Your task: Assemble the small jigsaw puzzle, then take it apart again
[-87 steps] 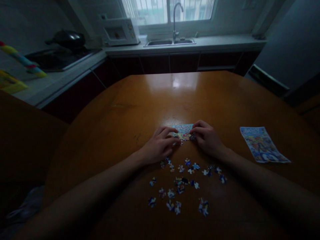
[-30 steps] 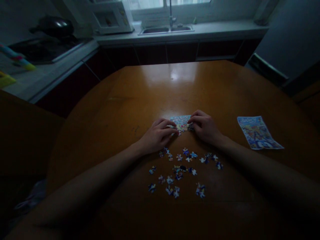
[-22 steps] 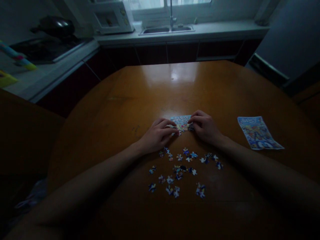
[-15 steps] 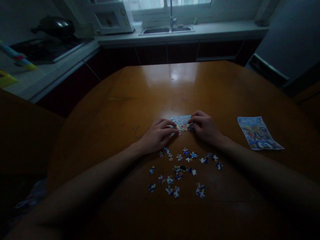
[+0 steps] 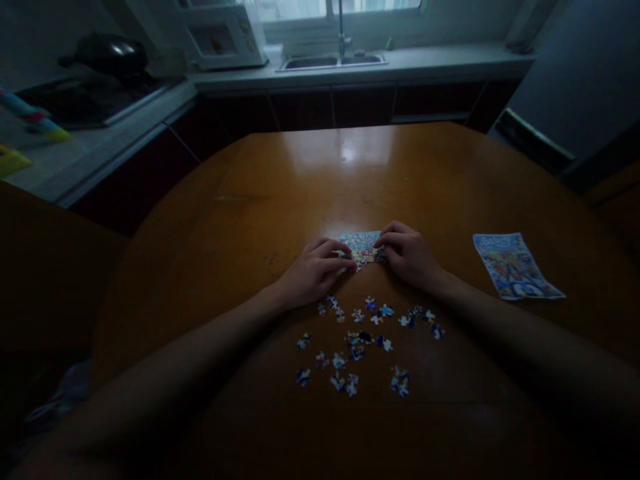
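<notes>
The fingers of the left hand (image 5: 315,267) are bent and a little spread, their tips at the left edge and near-left corner of a partly joined puzzle (image 5: 363,245); I cannot tell whether they pinch a piece there. The right hand (image 5: 411,257) curls over the puzzle's right edge, its fingertips at the border, and whether they grip or merely press I cannot make out either. The puzzle lies flat between the two hands, pale blue along its far side and more mixed in colour nearer. On the near side of it I see loose puzzle pieces (image 5: 351,385) scattered and partly overlapping. To the right, well apart, a printed sheet (image 5: 515,267) lies on the wooden table (image 5: 280,173). Beyond the table's far edge, my view takes in a double sink (image 5: 341,65) set in the counter (image 5: 425,60), its two basins too dark to read. Left of it stands a microwave (image 5: 225,37) with a small brownish patch in its door, inside or reflected, I cannot say. Farther left, a black pan (image 5: 113,53) sits on the stove, its inside hidden from me.
</notes>
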The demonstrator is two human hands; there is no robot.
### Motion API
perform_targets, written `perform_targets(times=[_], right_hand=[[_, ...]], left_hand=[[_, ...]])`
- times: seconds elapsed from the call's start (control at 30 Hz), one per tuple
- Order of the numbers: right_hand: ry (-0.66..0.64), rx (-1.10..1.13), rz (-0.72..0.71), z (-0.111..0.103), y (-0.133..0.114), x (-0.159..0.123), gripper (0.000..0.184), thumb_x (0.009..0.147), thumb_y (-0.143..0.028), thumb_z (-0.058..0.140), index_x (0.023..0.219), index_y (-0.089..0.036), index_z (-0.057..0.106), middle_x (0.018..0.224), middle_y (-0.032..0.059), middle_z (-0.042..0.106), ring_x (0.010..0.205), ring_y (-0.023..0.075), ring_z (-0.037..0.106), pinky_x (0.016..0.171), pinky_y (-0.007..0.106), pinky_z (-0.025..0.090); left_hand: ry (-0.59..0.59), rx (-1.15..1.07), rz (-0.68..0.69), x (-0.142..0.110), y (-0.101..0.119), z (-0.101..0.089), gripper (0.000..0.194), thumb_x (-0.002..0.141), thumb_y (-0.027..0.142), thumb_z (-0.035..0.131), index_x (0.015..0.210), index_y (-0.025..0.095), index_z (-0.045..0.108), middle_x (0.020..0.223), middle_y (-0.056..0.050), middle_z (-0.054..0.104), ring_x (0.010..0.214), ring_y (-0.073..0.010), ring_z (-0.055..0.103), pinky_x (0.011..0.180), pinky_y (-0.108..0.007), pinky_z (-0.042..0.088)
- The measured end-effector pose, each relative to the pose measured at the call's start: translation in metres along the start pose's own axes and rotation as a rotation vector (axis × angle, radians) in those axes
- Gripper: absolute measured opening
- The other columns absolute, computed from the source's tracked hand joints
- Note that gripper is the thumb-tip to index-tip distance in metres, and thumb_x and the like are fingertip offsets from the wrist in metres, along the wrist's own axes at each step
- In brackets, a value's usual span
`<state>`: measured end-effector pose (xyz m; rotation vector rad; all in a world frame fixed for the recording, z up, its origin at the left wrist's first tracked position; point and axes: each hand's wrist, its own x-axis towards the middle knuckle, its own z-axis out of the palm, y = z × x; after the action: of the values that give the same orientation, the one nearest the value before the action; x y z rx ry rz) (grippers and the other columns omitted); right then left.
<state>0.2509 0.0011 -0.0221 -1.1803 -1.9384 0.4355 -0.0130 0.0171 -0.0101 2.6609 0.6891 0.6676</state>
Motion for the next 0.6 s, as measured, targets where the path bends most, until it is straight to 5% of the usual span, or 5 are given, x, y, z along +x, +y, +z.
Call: perform_targets(times=[0.6], right_hand=[[0.003,0.014,0.009,0.0000,-0.0001,-0.0004,0.026,0.083,-0.003,0.054,0.081,-0.021,0.074,0.089,0.0052,0.065,0.083,0.0188,0.063,0.077,0.034,0.050]], left_hand=[[-0.006,-0.001,0.001,-0.0004,0.0006,-0.0015,0.040,0.090,0.004,0.053,0.116,0.028,0.073,0.122,-0.005,0.065,0.116,-0.0227,0.054,0.103,-0.045,0.046]])
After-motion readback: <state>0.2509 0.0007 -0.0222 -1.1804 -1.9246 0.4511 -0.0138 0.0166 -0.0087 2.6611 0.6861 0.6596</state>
